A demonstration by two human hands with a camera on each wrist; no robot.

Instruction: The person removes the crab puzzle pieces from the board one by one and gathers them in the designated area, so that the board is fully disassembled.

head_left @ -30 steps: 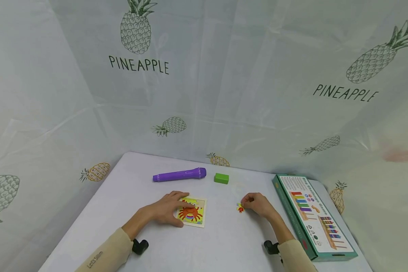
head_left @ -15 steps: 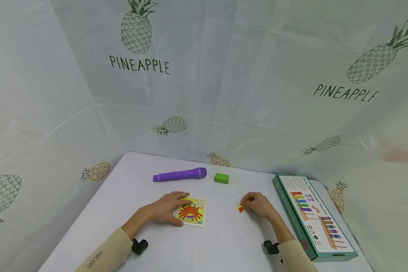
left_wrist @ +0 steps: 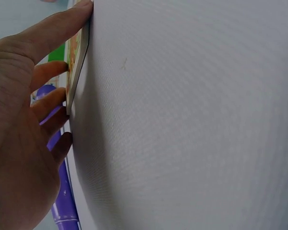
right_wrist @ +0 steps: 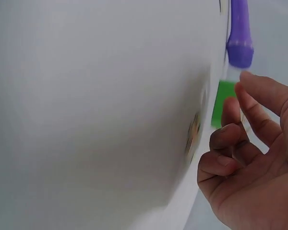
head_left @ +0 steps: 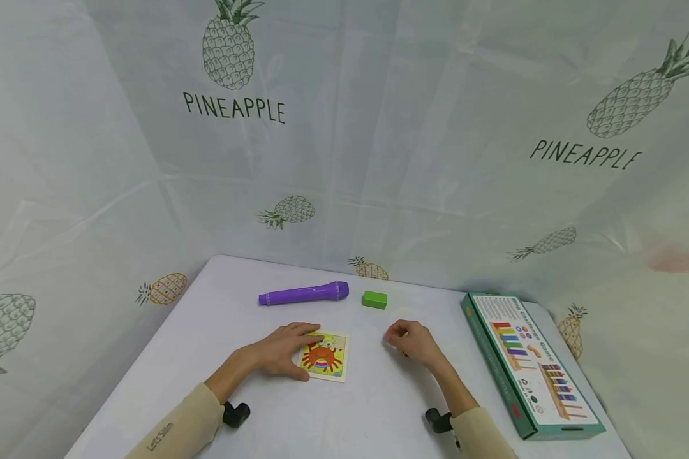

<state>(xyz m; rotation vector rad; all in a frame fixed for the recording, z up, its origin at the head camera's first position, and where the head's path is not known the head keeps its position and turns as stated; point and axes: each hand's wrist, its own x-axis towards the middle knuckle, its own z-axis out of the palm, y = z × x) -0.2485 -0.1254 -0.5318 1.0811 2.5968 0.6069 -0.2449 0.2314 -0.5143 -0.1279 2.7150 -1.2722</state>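
A square crab jigsaw puzzle board (head_left: 323,359) lies on the table in the head view. My left hand (head_left: 281,352) rests over its left side, thumb at the near edge and fingers spread across the far part. In the left wrist view, the thumb touches the edge of the puzzle board (left_wrist: 78,60). My right hand (head_left: 414,342) is to the board's right, thumb and index fingertips close together, other fingers curled. I cannot tell whether something thin is between those fingertips. A small reddish puzzle piece (right_wrist: 194,133) is blurred on the table beneath the right hand.
A purple toy microphone (head_left: 304,294) lies behind the puzzle board, with a green block (head_left: 374,299) to its right. Along the table's right side lies a teal-and-white game box (head_left: 531,363). A pineapple-print sheet (head_left: 402,159) hangs behind the table.
My right hand has moved left from beside the reddish puzzle piece and now covers most of it in the head view. The left hand and the puzzle board stay in place.
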